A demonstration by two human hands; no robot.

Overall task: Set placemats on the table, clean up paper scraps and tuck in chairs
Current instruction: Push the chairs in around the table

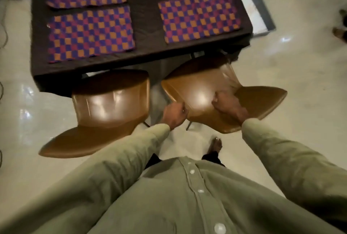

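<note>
My left hand [175, 114] has its fingers curled over the near left edge of the right chair [216, 91], and my right hand [228, 105] is clamped over the top of its backrest, so both hands grip the same chair. It sits skewed to the table [142, 14], its seat nose just under the dark cloth edge, backrest swung out to the right. The left chair [105, 106] beside it looks straighter, with its seat front reaching the table edge. To do this well I'd square the backrest to the table edge first, then push evenly with both hands so the legs slide rather than catch, and stop before the seat drags the cloth. Four checked placemats [90, 34] lie flat on the table, which suggests that part is finished. I see no paper scraps on the visible floor, but the frame is blurred and the far end of the table is cut off. The chair legs are mostly hidden beneath the seats, and my fingertips vanish over the chair's edges.
</note>
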